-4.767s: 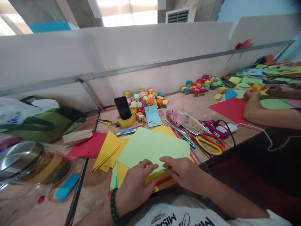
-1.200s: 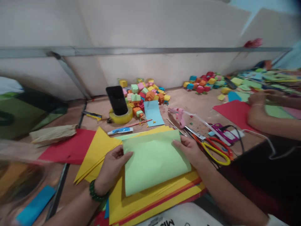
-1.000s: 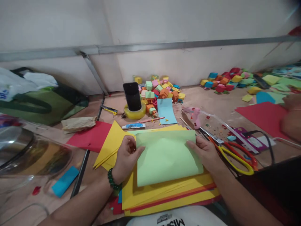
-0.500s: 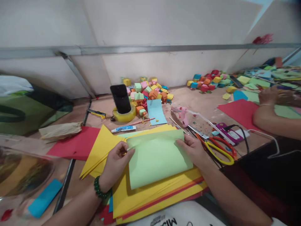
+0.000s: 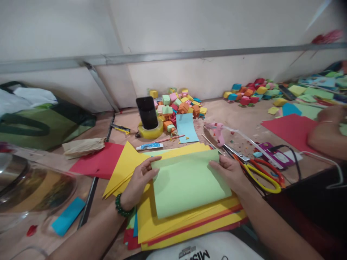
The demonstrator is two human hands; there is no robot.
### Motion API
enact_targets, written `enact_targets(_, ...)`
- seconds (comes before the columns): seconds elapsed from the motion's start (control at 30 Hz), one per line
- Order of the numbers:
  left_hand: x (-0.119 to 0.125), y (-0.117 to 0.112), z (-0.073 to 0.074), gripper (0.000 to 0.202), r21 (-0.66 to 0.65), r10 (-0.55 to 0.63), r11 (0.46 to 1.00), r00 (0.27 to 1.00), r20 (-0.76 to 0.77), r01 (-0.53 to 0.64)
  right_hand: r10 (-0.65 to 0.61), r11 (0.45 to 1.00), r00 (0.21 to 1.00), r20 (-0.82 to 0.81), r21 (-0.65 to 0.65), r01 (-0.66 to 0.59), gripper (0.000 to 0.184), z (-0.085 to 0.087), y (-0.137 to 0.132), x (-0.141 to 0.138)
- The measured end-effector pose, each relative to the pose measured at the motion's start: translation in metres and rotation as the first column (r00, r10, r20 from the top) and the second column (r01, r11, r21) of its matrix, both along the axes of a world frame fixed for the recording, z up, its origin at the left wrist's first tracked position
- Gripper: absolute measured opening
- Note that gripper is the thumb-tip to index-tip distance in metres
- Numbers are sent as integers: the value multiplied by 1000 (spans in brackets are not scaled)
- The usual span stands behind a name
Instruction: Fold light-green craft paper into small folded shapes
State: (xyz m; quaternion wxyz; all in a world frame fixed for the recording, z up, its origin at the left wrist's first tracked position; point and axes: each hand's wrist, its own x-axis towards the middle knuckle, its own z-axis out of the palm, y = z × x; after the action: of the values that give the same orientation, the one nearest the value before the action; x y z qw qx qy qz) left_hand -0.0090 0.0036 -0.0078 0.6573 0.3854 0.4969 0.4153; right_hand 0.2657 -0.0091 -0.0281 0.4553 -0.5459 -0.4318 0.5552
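A light green sheet of paper [image 5: 189,187] is held between both hands, its upper part folded over and its near edge curling down. My left hand [image 5: 143,173], with a green bead bracelet at the wrist, pinches the sheet's upper left corner between thumb and fingers. At the upper right corner, my right hand [image 5: 226,169] grips it, thumb on top and fingers behind. Beneath the sheet lies a stack of yellow paper [image 5: 154,231] with orange and red sheets in it.
A phone [image 5: 147,112] leans in a tape roll [image 5: 150,133] before piled paper cubes [image 5: 173,106]. Right of the stack lie scissors [image 5: 261,177], a pink glue gun [image 5: 217,131] and a purple device [image 5: 273,153]. Another person's arm [image 5: 328,137] rests far right; a green bag [image 5: 48,122] stands left.
The view has swung slightly left, so things appear further right. My left hand's fingers have straightened somewhat along the sheet's upper left corner; both hands keep hold of it.
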Motion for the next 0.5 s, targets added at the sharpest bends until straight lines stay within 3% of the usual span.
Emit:
enact_targets(0.03,-4,2,2,54,-69,-104,992,992,77,109,40,999,999,10,-10,-40,49,2,0,0)
enact_targets(0.1,-10,6,2,64,-163,-310,926,931,194,342,115,993,993,22,-21,-115,48,4,-1,-1)
enact_targets(0.17,-14,10,-1,65,-161,-442,863,869,220,480,175,984,984,38,-19,-175,45,6,-2,-2)
enact_targets(0.3,-4,7,-4,44,-106,-605,791,796,9,603,268,962,959,92,24,-271,41,6,-3,-6)
enact_targets(0.4,9,-2,-2,35,-123,-692,721,696,-193,682,309,945,945,102,79,-318,36,2,0,-7)
enact_targets(0.43,11,-4,0,36,-112,-681,727,690,-245,678,292,947,950,109,108,-303,38,0,2,-6)
enact_targets(0.5,10,-8,4,37,3,-531,825,777,-340,565,177,960,976,130,194,-200,49,-4,8,1)
